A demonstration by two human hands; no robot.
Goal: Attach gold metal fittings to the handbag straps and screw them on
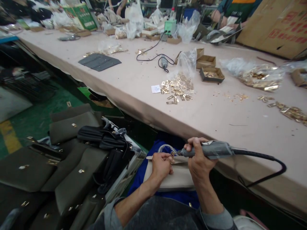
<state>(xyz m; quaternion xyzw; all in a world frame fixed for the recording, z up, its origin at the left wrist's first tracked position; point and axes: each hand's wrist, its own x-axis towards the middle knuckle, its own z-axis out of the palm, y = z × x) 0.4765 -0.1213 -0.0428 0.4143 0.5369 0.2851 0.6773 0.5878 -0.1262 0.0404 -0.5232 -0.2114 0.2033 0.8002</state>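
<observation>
1. Dial centre: the lap bag (177, 182); the left hand (162, 166) is over it, a small fitting (172, 155) in its fingers.
2. 2 o'clock: the right hand (200, 158), holding a corded tool (218, 149) pointing to 9.
3. 9 o'clock: heaped bags (80, 172), lower than the table (134, 80).
4. 11 o'clock, on the table: a flat mat (99, 61).
5. 12 o'clock, on it: piled metal plates (181, 84), a second tool (164, 62) behind.
6. 1 o'clock: an open box (212, 80); right of it, a plastic sack (261, 76), a carton (275, 28) behind that.
</observation>
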